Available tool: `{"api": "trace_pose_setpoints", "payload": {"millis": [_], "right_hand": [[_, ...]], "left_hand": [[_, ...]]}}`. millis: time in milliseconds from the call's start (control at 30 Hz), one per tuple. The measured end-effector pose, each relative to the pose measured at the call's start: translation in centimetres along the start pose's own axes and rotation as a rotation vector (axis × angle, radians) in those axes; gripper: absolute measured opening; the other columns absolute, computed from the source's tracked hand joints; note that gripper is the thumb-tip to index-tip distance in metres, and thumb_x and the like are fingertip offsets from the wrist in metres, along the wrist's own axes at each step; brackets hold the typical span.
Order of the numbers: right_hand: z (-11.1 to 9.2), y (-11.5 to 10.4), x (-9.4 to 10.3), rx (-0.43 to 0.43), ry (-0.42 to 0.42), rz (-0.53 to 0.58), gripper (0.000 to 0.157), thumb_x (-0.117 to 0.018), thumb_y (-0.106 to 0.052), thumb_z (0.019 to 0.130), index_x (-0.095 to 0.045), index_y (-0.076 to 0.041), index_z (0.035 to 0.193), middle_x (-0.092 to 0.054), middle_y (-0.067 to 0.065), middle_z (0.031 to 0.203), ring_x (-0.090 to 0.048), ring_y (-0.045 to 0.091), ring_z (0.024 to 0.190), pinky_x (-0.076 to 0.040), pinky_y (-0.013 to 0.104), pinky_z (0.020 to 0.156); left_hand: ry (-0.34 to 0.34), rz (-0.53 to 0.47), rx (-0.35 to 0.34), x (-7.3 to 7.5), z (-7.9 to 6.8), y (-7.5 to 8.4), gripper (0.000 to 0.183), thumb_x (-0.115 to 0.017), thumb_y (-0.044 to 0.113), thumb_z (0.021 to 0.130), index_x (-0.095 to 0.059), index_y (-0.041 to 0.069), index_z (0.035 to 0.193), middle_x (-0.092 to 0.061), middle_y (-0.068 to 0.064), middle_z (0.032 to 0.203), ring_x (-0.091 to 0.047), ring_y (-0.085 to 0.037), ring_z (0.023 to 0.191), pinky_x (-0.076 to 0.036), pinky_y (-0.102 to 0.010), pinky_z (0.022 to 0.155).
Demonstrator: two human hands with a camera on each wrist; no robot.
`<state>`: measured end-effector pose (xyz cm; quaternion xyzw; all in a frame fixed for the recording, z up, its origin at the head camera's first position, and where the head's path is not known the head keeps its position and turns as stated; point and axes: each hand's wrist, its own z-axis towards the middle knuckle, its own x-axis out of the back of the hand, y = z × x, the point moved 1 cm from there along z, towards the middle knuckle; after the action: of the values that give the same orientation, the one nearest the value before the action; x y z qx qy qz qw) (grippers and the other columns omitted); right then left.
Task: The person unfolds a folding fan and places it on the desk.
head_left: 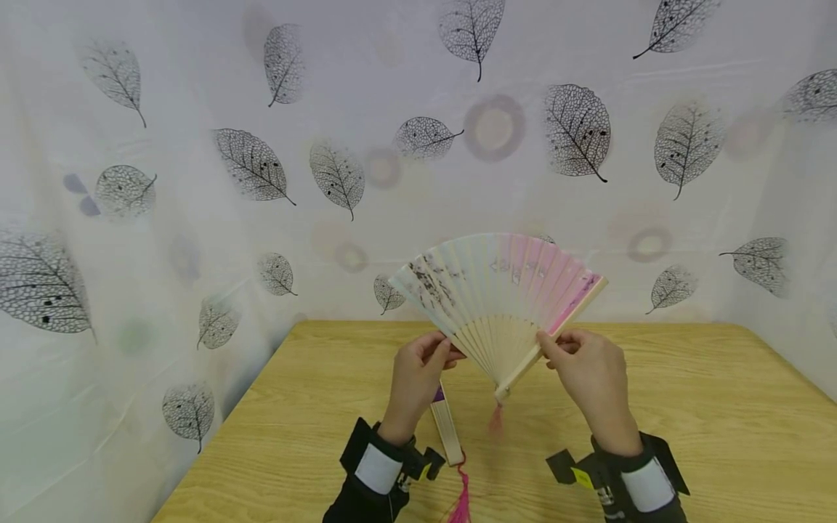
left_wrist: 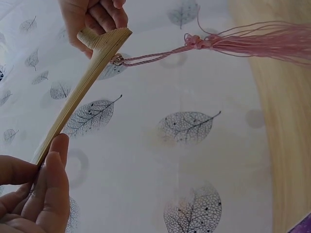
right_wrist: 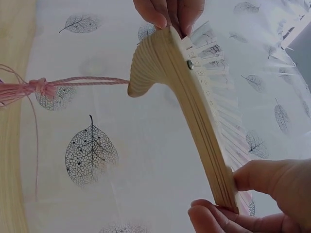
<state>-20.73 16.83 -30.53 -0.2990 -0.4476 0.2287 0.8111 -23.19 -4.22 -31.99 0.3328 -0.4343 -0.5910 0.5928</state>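
A folding fan (head_left: 484, 290) is spread wide above the table, its leaf pale on the left and pink on the right, with dark floral marks. My left hand (head_left: 421, 370) pinches its left edge rib between thumb and fingers. On the other side my right hand (head_left: 588, 370) pinches the thick right guard stick (right_wrist: 206, 141). The ribs meet at a pivot at the bottom, where a pink tassel (left_wrist: 209, 42) hangs on a twisted cord. Beneath the left hand lies a second, folded fan (head_left: 447, 428) with a purple part and a bright pink tassel (head_left: 461, 501); the forearm side overlaps part of it.
A wood-grain table (head_left: 314, 407) spreads under both hands. Behind it and along the left hangs a pale curtain (head_left: 405, 211) printed with dark leaf skeletons and faint rings. Each wrist wears a black strap with a small camera mount.
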Motion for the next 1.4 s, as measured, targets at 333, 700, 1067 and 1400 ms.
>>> {"api": "trace_pose_setpoints", "payload": {"millis": [333,700,1067,1400], "right_hand": [[0.01,-0.05,0.07,0.0,0.003,0.005,0.042,-0.056,-0.043,0.082,-0.066,-0.004,0.075,-0.066,0.006,0.063,-0.053,0.01,0.051,-0.035,0.028,0.04],[0.14,0.01,0.12,-0.008,0.029,-0.006,0.043,-0.055,-0.046,0.082,-0.066,-0.005,0.075,-0.066,0.004,0.062,-0.052,0.01,0.05,-0.036,0.029,0.041],[0.0,-0.13,0.07,-0.021,0.111,0.072,0.043,-0.057,-0.046,0.081,-0.067,-0.004,0.079,-0.066,0.007,0.062,-0.055,0.009,0.05,-0.036,0.026,0.039],[0.15,0.02,0.07,-0.039,0.132,0.093,0.042,-0.057,-0.046,0.08,-0.067,-0.005,0.076,-0.066,0.006,0.062,-0.056,0.009,0.051,-0.039,0.027,0.041]], "left_hand": [[0.003,-0.011,0.004,-0.02,0.07,0.16,0.024,-0.048,0.01,0.09,-0.06,-0.008,0.099,-0.065,-0.025,0.09,-0.064,-0.02,0.079,-0.055,-0.027,0.071],[0.059,-0.001,-0.014,-0.07,0.24,-0.18,0.024,-0.048,0.012,0.09,-0.06,-0.007,0.098,-0.065,-0.023,0.089,-0.063,-0.02,0.079,-0.055,-0.027,0.072],[0.12,-0.047,0.001,0.01,0.27,-0.01,0.025,-0.049,0.011,0.089,-0.06,-0.008,0.101,-0.065,-0.025,0.09,-0.063,-0.02,0.078,-0.055,-0.027,0.071],[0.175,-0.081,0.022,0.16,0.53,-0.24,0.023,-0.049,0.011,0.089,-0.06,-0.007,0.098,-0.065,-0.023,0.09,-0.063,-0.019,0.079,-0.055,-0.026,0.072]]}}
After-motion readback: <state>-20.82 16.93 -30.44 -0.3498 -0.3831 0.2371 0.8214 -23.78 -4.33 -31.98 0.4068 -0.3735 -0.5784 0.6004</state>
